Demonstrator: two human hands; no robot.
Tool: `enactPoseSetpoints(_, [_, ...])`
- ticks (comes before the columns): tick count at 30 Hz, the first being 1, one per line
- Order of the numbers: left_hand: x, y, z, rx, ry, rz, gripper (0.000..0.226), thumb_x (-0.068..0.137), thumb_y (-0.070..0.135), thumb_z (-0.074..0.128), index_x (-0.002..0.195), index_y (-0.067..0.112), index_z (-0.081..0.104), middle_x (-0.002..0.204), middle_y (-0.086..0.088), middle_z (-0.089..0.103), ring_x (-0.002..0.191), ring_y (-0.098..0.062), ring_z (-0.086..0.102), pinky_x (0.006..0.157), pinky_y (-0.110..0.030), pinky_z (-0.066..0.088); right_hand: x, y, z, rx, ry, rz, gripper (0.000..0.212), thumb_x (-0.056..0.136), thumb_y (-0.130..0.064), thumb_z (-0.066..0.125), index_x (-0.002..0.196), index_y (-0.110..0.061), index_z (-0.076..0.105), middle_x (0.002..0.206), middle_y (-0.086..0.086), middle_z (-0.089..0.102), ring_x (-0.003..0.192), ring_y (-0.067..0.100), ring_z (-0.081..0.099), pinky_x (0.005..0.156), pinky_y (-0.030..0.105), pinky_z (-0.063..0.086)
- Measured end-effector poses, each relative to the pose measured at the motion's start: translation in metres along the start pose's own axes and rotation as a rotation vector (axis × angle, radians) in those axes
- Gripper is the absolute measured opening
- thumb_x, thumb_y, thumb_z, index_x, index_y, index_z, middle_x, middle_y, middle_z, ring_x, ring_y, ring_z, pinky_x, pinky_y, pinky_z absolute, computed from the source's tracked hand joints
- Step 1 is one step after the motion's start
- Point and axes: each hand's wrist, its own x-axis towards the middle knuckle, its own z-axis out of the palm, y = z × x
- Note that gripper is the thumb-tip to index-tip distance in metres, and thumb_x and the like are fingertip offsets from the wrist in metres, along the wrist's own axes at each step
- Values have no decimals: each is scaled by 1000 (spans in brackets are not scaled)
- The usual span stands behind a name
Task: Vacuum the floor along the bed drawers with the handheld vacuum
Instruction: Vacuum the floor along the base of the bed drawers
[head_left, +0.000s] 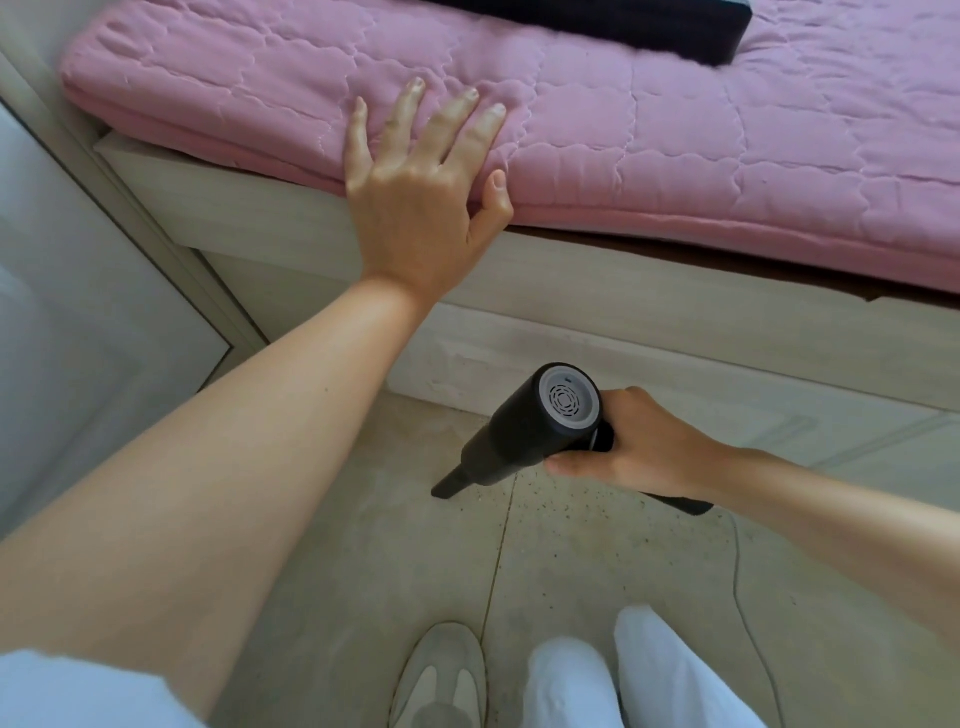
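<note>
My right hand (639, 447) grips the handle of a black handheld vacuum (524, 431). Its grey vented rear cap faces up at me and its narrow nozzle points down-left, close over the floor (395, 545) in front of the whitewashed bed drawers (675, 358). My left hand (421, 187) rests flat with fingers spread on the edge of the pink quilted mattress pad (701, 130), thumb hooked over the pad's front edge. The floor near the nozzle shows dark specks to the right of a seam.
A thin cable (743, 597) trails across the floor at the right. My shoe (441, 675) and white trouser legs (639, 675) stand at the bottom. A pale wall panel or door (78, 312) borders the left. A black cushion (649, 26) lies on the bed.
</note>
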Motion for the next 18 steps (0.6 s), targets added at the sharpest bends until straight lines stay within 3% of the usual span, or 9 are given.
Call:
enactPoseSetpoints(3, [0, 0, 1, 4, 5, 14, 42, 94, 36, 49, 128, 25, 71, 132, 3, 67, 127, -32, 59, 107, -64, 39, 0, 2, -2, 4, -7, 1, 29, 75, -36, 77, 96, -43, 58, 91, -17, 68, 87, 0, 63, 78, 23, 53])
enactPoseSetpoints(13, [-2, 0, 4, -2, 37, 13, 41, 95, 35, 48, 129, 25, 70, 132, 4, 67, 127, -33, 59, 108, -63, 39, -12, 7, -15, -23, 13, 37, 31, 76, -33, 77, 97, -43, 57, 87, -22, 65, 85, -7, 60, 70, 9, 44])
enactPoseSetpoints(18, [-2, 0, 3, 0, 27, 6, 41, 95, 35, 48, 129, 24, 70, 132, 3, 67, 127, -33, 59, 109, -62, 38, -17, 11, -23, -42, -80, 47, 28, 76, -35, 77, 100, -28, 65, 88, -12, 70, 82, 3, 65, 72, 21, 51])
